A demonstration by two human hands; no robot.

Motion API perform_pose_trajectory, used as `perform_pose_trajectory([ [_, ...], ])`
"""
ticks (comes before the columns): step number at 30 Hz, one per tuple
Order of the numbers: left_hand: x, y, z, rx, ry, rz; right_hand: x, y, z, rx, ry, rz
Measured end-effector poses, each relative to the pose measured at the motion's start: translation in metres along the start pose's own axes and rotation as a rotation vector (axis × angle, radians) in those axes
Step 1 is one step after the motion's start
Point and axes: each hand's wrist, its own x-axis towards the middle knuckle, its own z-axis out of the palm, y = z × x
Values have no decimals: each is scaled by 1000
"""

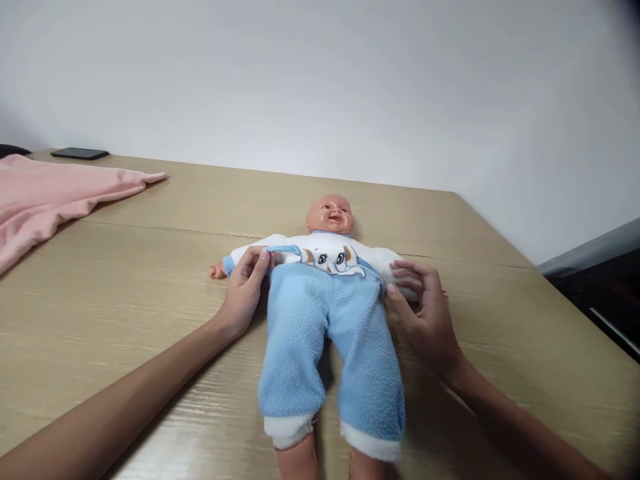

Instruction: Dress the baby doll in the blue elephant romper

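A baby doll (331, 215) lies on its back on the wooden table (150, 280), head away from me. It wears a white top with an elephant print (333, 257) and fluffy blue trousers (325, 333) with white cuffs. My left hand (245, 290) pinches the trousers' waistband at the doll's side near its arm. At the other side of the waist my right hand (423, 313) has its fingers curled against the doll's sleeve and the waistband.
A pink cloth (45, 197) lies spread at the table's far left. A dark phone (80, 153) sits at the far left edge by the white wall. To the right, past the table's edge, is a dark piece of furniture (600, 287).
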Motion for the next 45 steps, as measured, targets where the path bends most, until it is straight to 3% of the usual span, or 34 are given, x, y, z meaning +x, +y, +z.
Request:
perform_pose_trajectory([
  [4,0,-2,1,-7,-30,26,33,-53,9,-115,-154,-131],
  [7,-2,1,2,26,6,94,78,-88,35,-167,-330,-315],
  [11,-8,6,4,148,86,181,139,-114,97,-287,-704,-458],
  [15,-15,3,3,167,75,290,164,-122,174,-519,-1179,-657],
  [17,-16,1,2,179,62,331,162,-124,202,-604,-1301,-743],
  [19,-17,1,2,178,52,359,158,-127,216,-635,-1298,-780],
  [23,-17,6,4,159,-8,417,160,-129,196,-540,-1225,-802],
  [27,-18,8,2,212,-124,536,166,-118,155,-88,-1078,-613],
  [30,-19,4,-3,263,-142,643,160,-105,132,165,-961,-444],
  [33,-20,-4,-8,289,-155,756,149,-95,117,169,-883,-368],
  [37,-28,-10,-4,202,-62,805,142,-91,108,75,-976,-471],
  [40,-32,-2,5,80,34,661,143,-89,106,34,-1028,-494],
  [42,-28,9,10,-24,70,452,145,-88,106,52,-1059,-493],
  [45,-11,23,11,-173,26,127,149,-86,108,102,-1132,-523],
])
